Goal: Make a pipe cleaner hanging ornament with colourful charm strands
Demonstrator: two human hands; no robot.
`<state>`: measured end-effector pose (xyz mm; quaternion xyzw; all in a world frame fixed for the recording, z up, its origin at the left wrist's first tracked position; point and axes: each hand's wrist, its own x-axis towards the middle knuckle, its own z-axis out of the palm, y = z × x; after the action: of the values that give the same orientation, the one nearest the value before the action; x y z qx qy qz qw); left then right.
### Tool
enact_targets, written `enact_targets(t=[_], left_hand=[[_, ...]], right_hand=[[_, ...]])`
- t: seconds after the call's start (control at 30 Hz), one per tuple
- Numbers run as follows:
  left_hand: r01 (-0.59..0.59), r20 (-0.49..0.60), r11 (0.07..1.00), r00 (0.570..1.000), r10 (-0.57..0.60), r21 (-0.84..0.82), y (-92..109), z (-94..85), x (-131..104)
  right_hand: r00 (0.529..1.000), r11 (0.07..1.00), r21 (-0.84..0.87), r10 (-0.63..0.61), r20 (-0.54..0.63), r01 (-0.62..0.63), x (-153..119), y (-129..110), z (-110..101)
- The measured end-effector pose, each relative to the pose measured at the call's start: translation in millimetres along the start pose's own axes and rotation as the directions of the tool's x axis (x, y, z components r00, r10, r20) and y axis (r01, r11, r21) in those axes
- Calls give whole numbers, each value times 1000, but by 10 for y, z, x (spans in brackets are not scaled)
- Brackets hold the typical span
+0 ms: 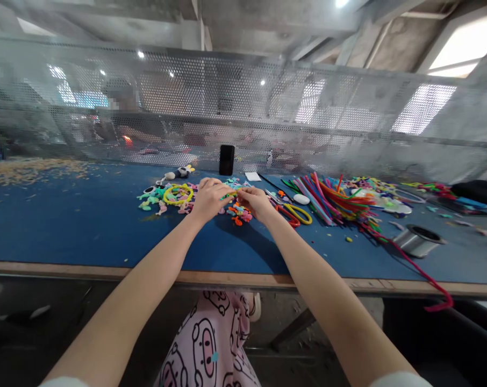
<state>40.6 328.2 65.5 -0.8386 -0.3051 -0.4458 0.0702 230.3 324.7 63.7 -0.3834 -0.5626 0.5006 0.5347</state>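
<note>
My left hand (211, 200) and my right hand (255, 201) meet over the middle of the table, fingertips closed. Between them they pinch a small green-yellow pipe cleaner piece (229, 195), largely covered by the fingers. Below and around the hands lie small twisted pipe cleaner figures, an orange and pink cluster (238, 214) among them. Left of my left hand, a yellow ring (166, 194) rests on mint and pink figures (147, 203). Just right of my right hand are scissors with a red handle (288, 216) and a yellow handle (301, 214).
A bundle of coloured pipe cleaners (322, 199) lies to the right, before a wire spool (417, 240). One red strand (423, 274) hangs over the table edge. A black phone (227, 160) stands against the perforated metal screen (235, 91). Scraps (29, 170) cover the far left.
</note>
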Motion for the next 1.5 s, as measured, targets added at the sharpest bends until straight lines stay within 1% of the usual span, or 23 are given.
enact_targets(t=[0.1, 0.23, 0.37, 0.47, 0.57, 0.6, 0.67, 0.73, 0.77, 0.8, 0.83, 0.87, 0.9, 0.93, 0.97, 1.0, 1.03, 1.07, 1.1, 1.2, 1.3, 1.4, 1.5], left_hand=[[-36, -23, 993, 999, 39, 109, 3, 11, -9], [-19, -7, 991, 1000, 20, 133, 55, 20, 5], [145, 14, 988, 989, -144, -47, 81, 48, 25], [320, 89, 900, 947, -308, -295, 61, 73, 50], [518, 269, 709, 855, -443, -478, 26, 79, 80], [598, 341, 608, 800, -494, -522, 13, 75, 87], [735, 494, 365, 663, -563, -572, -13, 60, 96], [819, 649, 138, 534, -542, -558, -34, 40, 96], [844, 715, 51, 484, -505, -535, -40, 33, 95], [856, 756, -5, 454, -472, -517, -41, 28, 94], [857, 771, -33, 446, -454, -515, -37, 26, 94], [843, 757, -34, 462, -463, -536, -27, 27, 95], [812, 698, 19, 514, -499, -584, -13, 30, 96], [758, 594, 138, 598, -538, -637, 4, 32, 97], [679, 457, 299, 695, -554, -670, 21, 33, 96], [586, 323, 474, 788, -525, -657, 37, 32, 93], [493, 218, 625, 858, -465, -605, 49, 28, 87], [415, 149, 735, 904, -401, -536, 58, 24, 78], [358, 118, 804, 931, -345, -475, 64, 20, 67], [289, 81, 866, 956, -281, -407, 65, 25, 30], [250, 53, 895, 967, -248, -370, 62, 56, 8], [258, 54, 908, 966, -254, -329, 63, 100, 7], [347, 101, 861, 937, -334, -371, 52, 146, 23]], right_hand=[[1000, 1000, 18, 24, -4, -24, -25, -11, 27], [1000, 997, -72, -20, 3, 20, -40, -22, 41], [994, 970, -220, -97, 56, 107, -49, -32, 28], [987, 933, -324, -140, 73, 156, -63, -42, 24], [978, 887, -411, -180, 110, 209, -81, -53, 34], [973, 871, -434, -194, 128, 231, -87, -57, 40], [960, 841, -464, -229, 160, 278, -99, -64, 57], [945, 824, -463, -271, 183, 326, -108, -68, 73], [939, 822, -454, -289, 188, 344, -109, -68, 78], [936, 824, -445, -297, 188, 351, -107, -65, 79], [938, 830, -438, -295, 180, 345, -100, -59, 76], [946, 840, -435, -283, 158, 324, -90, -49, 67], [957, 854, -432, -263, 123, 290, -75, -36, 54], [969, 873, -420, -235, 80, 246, -56, -20, 38], [979, 898, -393, -201, 37, 199, -36, -2, 21], [987, 925, -348, -163, 1, 153, -16, 15, 4], [992, 950, -290, -123, -23, 111, 2, 30, -11], [996, 971, -230, -80, -34, 70, 17, 41, -22], [999, 984, -174, -41, -34, 35, 27, 49, -28], [1000, 997, -71, 24, -9, -25, 28, 49, -19], [1000, 997, -71, 12, 23, -10, 3, 37, 9], [998, 981, -190, -33, 47, 41, -21, 25, 24], [994, 931, -348, -93, 61, 108, -40, -1, 21]])
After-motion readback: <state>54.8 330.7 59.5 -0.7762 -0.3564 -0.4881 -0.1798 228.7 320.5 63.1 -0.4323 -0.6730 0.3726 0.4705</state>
